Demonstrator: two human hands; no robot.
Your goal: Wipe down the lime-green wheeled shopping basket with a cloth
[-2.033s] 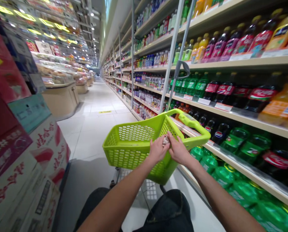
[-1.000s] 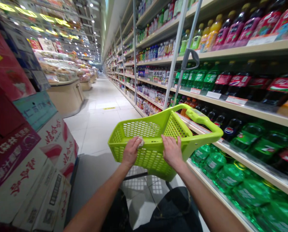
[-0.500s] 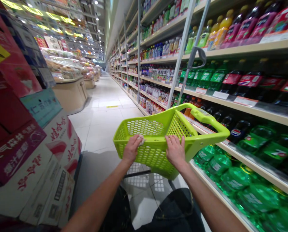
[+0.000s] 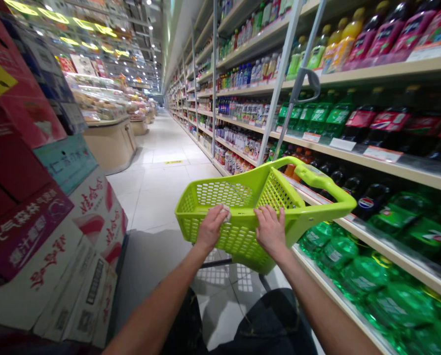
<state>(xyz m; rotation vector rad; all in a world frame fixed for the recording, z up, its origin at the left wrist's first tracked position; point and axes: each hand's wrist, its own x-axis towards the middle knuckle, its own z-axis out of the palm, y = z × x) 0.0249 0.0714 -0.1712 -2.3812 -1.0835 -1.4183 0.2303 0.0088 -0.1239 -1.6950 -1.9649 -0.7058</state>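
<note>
A lime-green shopping cart [image 4: 238, 239] with perforated walls stands side-on before me, its handle [image 4: 337, 197] toward the right. My left hand [image 4: 211, 227] is closed on a small crumpled whitish wipe [image 4: 225, 212], pressed against the near rim left of the middle. Over the same rim, farther right, my right hand [image 4: 270, 227] curls its fingers and grips it. The basket's visible inside is bare green plastic. Fingertips of the right hand are partly hidden behind the rim.
Shelves of drink bottles [image 4: 383, 291] run along the right, close to the cart. Stacked drink cartons [image 4: 65, 251] rise on the left. A grey hook-like handle on a pole [image 4: 305, 86] leans by the shelves. The tiled aisle [image 4: 161, 182] stretches ahead past a display counter [image 4: 109, 143].
My left hand has slid a little to the right along the rim with the wipe. My right hand keeps its place on the cart. The view has shifted slightly.
</note>
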